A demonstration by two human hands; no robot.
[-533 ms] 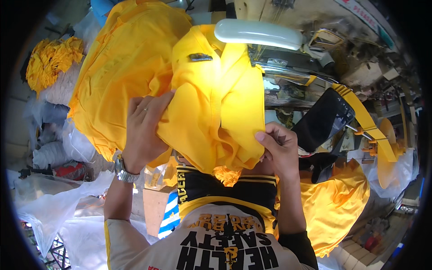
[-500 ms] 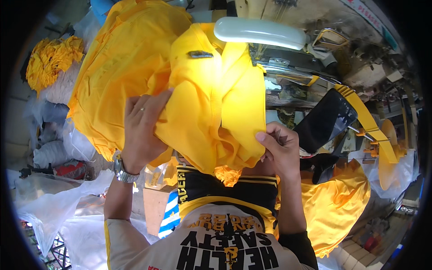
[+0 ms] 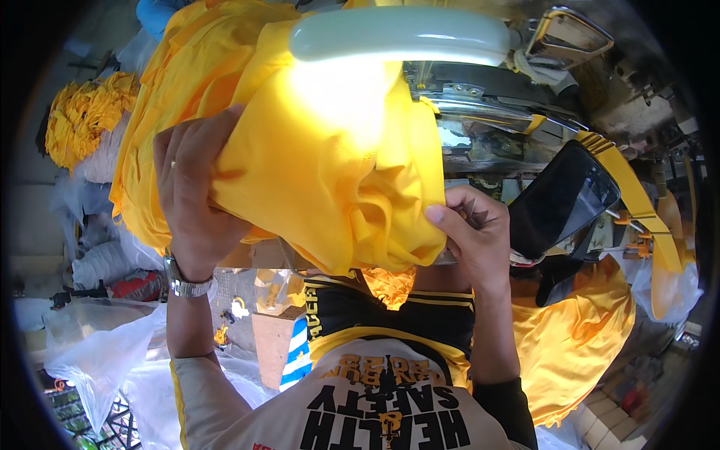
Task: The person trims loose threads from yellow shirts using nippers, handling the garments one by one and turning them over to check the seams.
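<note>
A wide piece of yellow cloth (image 3: 300, 172) spreads before me, its lower part falling in folds toward my lap. My left hand (image 3: 196, 187), with a ring and a metal watch on the wrist, is closed on the cloth's left edge. At the right edge, my right hand (image 3: 476, 232) pinches the fabric between thumb and fingers. Something small, dark and pointed shows in the right palm, too hidden to name. Above the cloth stretches a pale, rounded machine part (image 3: 397, 34), with bright light falling on the fabric under it.
To the right are a black phone (image 3: 566, 199) and a curved yellow strip (image 3: 626, 199). More yellow cloth (image 3: 574, 341) hangs at lower right. A crumpled yellow bundle (image 3: 90, 116) sits far left. Clear plastic sheeting (image 3: 112, 352) and a cardboard box (image 3: 274, 345) lie lower left.
My left hand has moved left and slightly up, drawing the cloth wider and flatter. A dark slit-like mark on it no longer shows. My right hand keeps its pinch, slightly higher.
</note>
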